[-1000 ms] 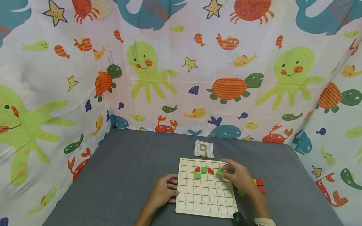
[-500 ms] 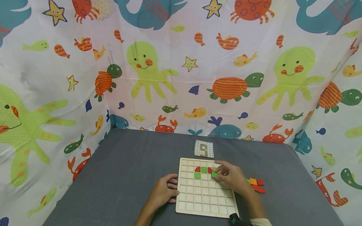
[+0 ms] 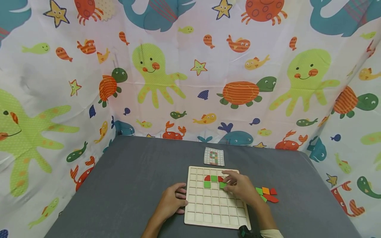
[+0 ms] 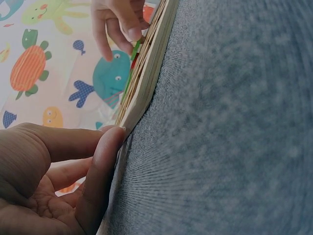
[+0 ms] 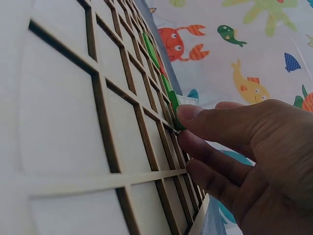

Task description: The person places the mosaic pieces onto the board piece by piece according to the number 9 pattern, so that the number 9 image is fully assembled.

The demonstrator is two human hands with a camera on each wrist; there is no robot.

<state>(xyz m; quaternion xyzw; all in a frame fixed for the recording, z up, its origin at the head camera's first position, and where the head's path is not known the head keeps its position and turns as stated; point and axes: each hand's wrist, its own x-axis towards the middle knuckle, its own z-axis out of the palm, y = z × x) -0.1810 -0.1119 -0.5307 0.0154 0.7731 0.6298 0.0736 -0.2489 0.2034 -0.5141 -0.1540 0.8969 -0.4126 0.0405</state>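
A light wooden grid board (image 3: 208, 211) lies on the grey table. At its left edge my left hand (image 3: 170, 200) holds the rim with thumb and fingertips, as the left wrist view also shows. Over the board's upper right, my right hand (image 3: 239, 186) pinches a green square tile (image 3: 222, 186) between thumb and fingers, at a cell just below a red quarter-round tile (image 3: 220, 178). In the right wrist view the thumb covers part of this green tile (image 5: 173, 103). Another red tile (image 3: 207, 178), a green tile (image 3: 214, 178) and a green tile (image 3: 207, 184) sit in nearby cells.
A small pattern card (image 3: 214, 156) lies behind the board. Right of the right hand are loose pieces: green tiles (image 3: 259, 190), an orange tile (image 3: 266, 191), a red tile (image 3: 273, 191) and red pieces (image 3: 271, 198). A sea-animal curtain (image 3: 178, 82) surrounds the table.
My right hand has moved left across the board, carrying the green tile from the right side to below the right red tile. More loose pieces are uncovered. The left hand stays put.
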